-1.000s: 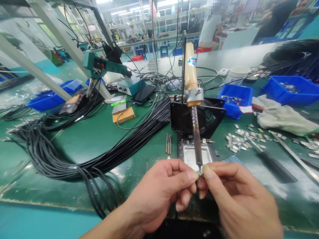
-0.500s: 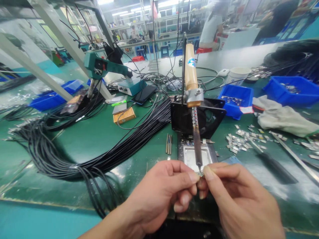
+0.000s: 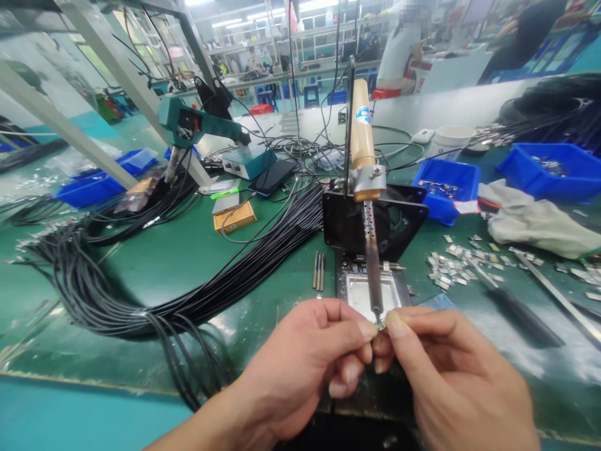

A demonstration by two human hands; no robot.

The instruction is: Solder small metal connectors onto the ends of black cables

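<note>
Under the tip of a soldering iron point(image 3: 373, 263), my left hand point(image 3: 319, 351) and my right hand point(image 3: 451, 369) meet with thumbs and fingers pinched. Between the fingertips shows a small metal connector point(image 3: 380, 326), mostly covered by them; which hand bears it more I cannot tell. The iron, with its wooden handle, is clamped to an upright stand and points down, its tip at the connector. Just behind the fingers lies a shallow metal tray point(image 3: 354, 291) on a dark base.
A black fan frame point(image 3: 338, 222) stands behind the iron. Loose metal connector pieces point(image 3: 451, 266), a black-handled tool point(image 3: 528, 316) and blue bins point(image 3: 446, 188) lie to the right. A thick bundle of black cables point(image 3: 225, 275) curves across the left. A person point(image 3: 397, 56) sits in the background.
Almost nothing differs. The whole view has shifted very slightly, and both hands keep their pinch at the iron's tip.
</note>
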